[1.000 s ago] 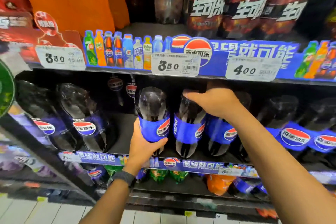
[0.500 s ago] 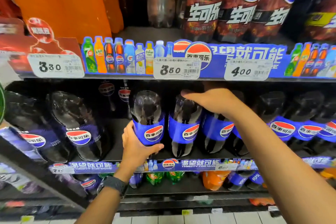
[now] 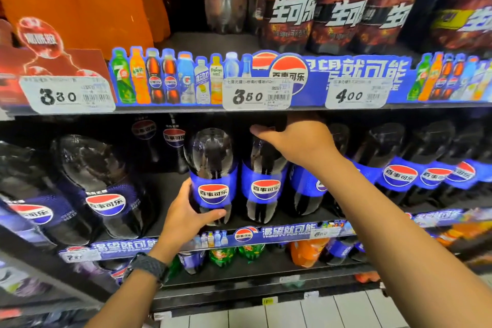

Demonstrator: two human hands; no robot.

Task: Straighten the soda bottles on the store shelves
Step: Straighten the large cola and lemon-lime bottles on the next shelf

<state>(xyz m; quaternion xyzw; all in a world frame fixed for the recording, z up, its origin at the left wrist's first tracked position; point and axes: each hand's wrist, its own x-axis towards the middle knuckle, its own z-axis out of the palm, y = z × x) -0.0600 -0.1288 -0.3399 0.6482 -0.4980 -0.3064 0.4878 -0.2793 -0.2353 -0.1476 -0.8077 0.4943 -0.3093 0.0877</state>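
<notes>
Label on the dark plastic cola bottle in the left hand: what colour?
Blue label, red-white-blue roundel; head view.

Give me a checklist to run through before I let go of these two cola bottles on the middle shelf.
1. Left hand grips the left bottle low on its body: ok.
2. Right hand holds the top of the second bottle: ok.
3. Both logos face the aisle: ok.
4. Left bottle's base flat on the shelf: cannot tell, the hand covers it.
5. Third bottle logo facing front: not ok, turned sideways, partly behind the arm.
</notes>
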